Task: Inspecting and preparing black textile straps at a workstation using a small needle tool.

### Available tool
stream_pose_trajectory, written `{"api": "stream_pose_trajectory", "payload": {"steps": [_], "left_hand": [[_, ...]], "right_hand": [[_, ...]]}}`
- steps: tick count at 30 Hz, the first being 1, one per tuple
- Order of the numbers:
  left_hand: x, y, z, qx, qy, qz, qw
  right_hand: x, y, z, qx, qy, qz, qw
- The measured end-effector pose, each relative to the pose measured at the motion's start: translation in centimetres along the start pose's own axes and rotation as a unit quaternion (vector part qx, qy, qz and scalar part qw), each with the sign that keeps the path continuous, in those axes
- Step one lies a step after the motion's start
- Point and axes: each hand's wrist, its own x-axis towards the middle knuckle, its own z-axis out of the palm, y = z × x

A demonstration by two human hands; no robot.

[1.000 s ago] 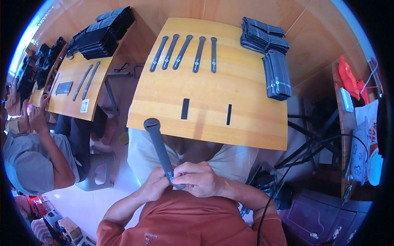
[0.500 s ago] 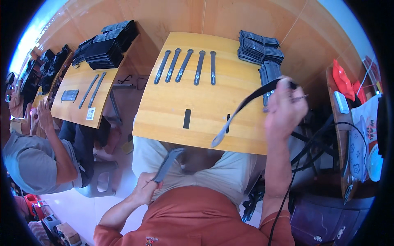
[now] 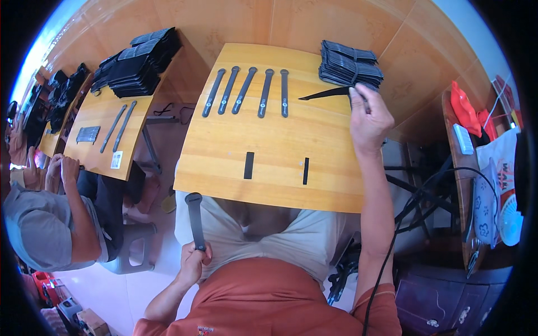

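My wooden table (image 3: 314, 140) stands on a glossy tan tiled floor (image 3: 235, 22), a second wooden table (image 3: 95, 120) to my left, daylight glaring off the tiles beyond it.

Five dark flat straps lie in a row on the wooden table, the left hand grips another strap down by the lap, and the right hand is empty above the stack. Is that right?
Not quite: in the head view the right hand is not empty; it holds a thin black strip beside the stack of black flat pieces. The rest stands: five dark flat straps in a row on the wooden table, and the left hand gripping another strap by the lap.
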Motion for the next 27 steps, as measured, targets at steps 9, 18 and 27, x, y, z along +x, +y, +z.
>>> {"api": "stream_pose_trajectory", "payload": {"steps": [9, 18, 27], "left_hand": [[0.6, 0.0, 0.9, -0.012, 0.015, -0.003, 1.0], [1.1, 0.1, 1.6, -0.03, 0.003, -0.007, 1.0], [1.4, 0.4, 2.2, -0.021, -0.049, 0.021, 0.998]], "right_hand": [[-7.4, 4.0, 4.1, -0.064, -0.175, -0.085, 0.979], [-9.2, 5.5, 5.7, -0.092, -0.335, -0.019, 0.938], [-7.9, 5.6, 7.0, -0.114, -0.391, -0.019, 0.913]]}}
